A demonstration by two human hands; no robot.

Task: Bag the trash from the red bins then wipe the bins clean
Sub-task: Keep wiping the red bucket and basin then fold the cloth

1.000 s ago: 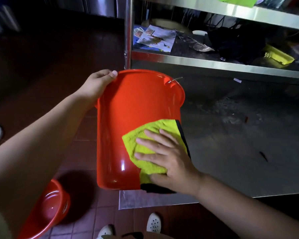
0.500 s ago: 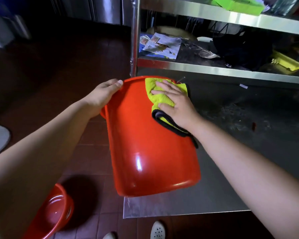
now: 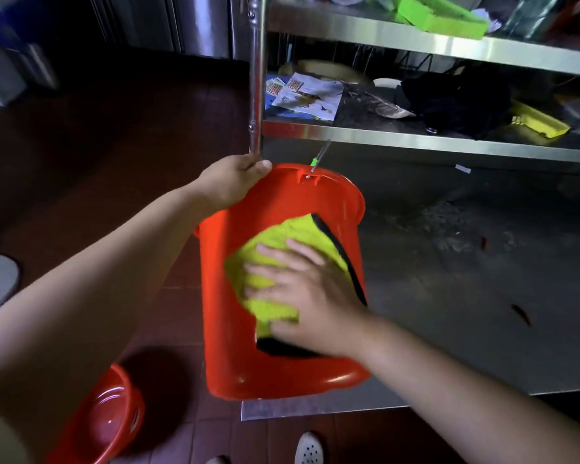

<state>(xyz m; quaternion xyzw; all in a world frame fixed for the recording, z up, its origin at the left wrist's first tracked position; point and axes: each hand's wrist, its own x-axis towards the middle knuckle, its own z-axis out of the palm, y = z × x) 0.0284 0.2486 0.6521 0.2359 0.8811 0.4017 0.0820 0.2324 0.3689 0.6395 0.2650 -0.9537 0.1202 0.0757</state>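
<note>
**Red bin held tilted while a cloth is pressed on its side**

The red bin [image 3: 235, 329] is held above the corner of a steel table [image 3: 449, 313], with its rim pointing away from the person and its bottom nearer to the camera. The left hand [image 3: 230, 184] grasps the far rim, with the fingers curled over the edge. The right hand [image 3: 310, 304] lies flat on a yellow cloth [image 3: 282, 242] with a black border, and its straight, spread fingers press the cloth against the outer wall of the bin. This hand is a little blurred.

A thin wire handle [image 3: 320, 157] with a green piece sticks up from the rim. A second red bin [image 3: 104, 420] stands on the dark red tiled floor [image 3: 114, 145] at the lower left, open side up. Behind the table there is a metal shelf [image 3: 416, 137] that carries papers [image 3: 307, 95], a dark bundle and a yellow object [image 3: 538, 123]. One white shoe [image 3: 310, 450] shows at the bottom edge.
</note>
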